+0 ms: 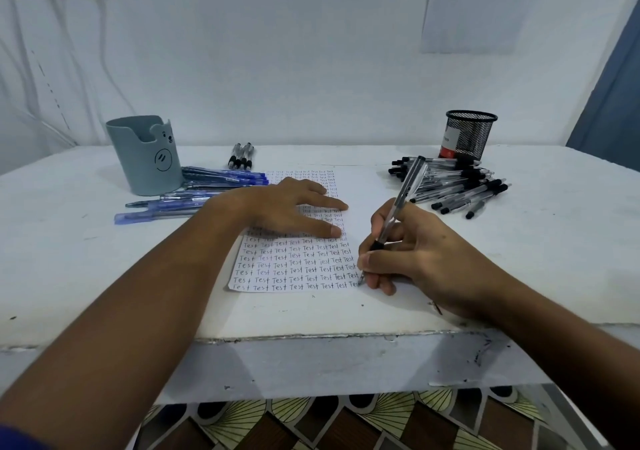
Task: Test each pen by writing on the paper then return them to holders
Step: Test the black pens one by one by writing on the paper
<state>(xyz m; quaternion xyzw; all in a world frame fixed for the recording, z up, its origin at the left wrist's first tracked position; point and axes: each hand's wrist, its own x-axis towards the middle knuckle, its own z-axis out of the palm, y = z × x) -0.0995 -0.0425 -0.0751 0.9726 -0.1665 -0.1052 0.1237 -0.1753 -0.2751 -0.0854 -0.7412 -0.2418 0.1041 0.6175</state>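
Observation:
A sheet of paper (294, 269) filled with rows of the word "Test" lies in the middle of the white table (104, 276). My left hand (287, 207) lies flat on its upper part, fingers straight. My right hand (412, 252) grips a clear black pen (405, 193), whose tip touches the paper's bottom right corner. A grey bear-face holder (145, 155) stands at the back left, with blue pens (207, 186) lying beside it. A black mesh holder (469, 138) stands at the back right, behind a pile of black pens (457, 183).
Three black pens (241, 155) lie together at the back centre, near the wall. The table's front edge (311, 339) runs just below my forearms. A patterned floor (346, 422) shows beneath the table.

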